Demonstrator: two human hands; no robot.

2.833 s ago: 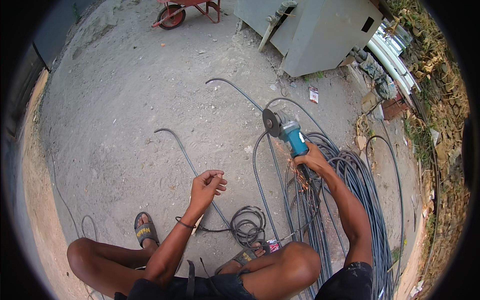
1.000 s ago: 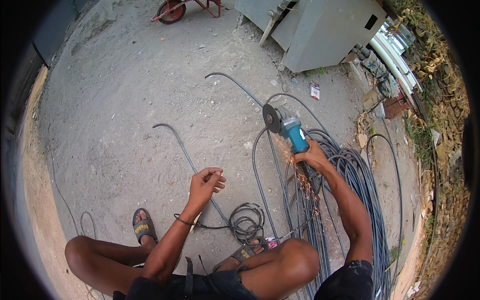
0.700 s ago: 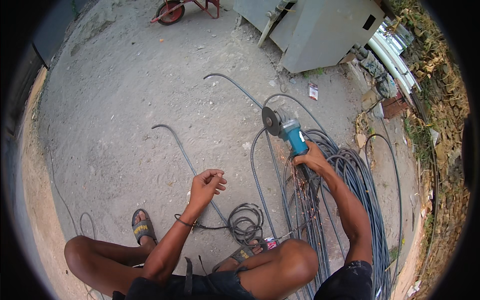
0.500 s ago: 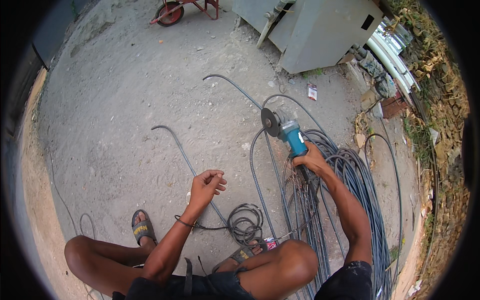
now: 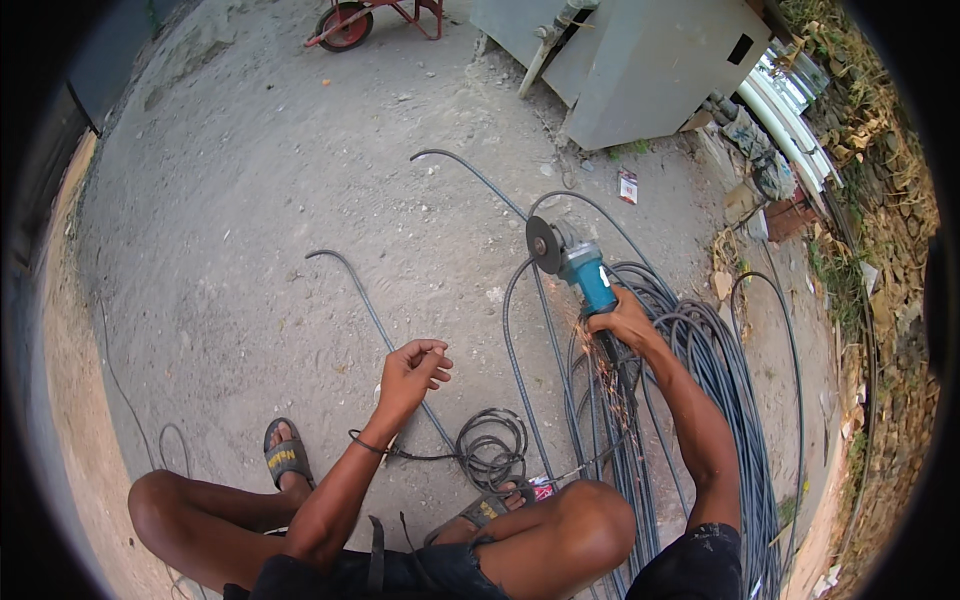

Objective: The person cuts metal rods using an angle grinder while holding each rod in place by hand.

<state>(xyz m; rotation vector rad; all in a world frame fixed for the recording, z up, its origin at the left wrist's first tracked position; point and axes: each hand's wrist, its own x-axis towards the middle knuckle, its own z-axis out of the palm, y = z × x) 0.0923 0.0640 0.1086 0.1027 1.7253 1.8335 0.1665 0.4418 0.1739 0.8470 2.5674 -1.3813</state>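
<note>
Angle grinder (image 5: 585, 278) at two o'clock, disc apparently meeting a steel bar (image 5: 485, 182); the right hand (image 5: 626, 318) wraps its body, probably bracing it as sparks (image 5: 612, 385) spray toward five. The left hand (image 5: 413, 370), half-curled at eight, perhaps avoids them; any pinched object is unclear. Dusty ground (image 5: 230, 220) stretches to a red wheelbarrow (image 5: 345, 28) at eleven.

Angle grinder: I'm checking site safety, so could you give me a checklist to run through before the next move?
1. Right hand around the angle grinder: ok.
2. Left hand clear of the disc: ok.
3. Sparks directed away from the person: not ok, they spray back toward the right knee.
4. Hands gloved: not ok, both bare.
5. Closed footwear: not ok, open sandals.
6. Eye protection: cannot tell, out of view.
</note>
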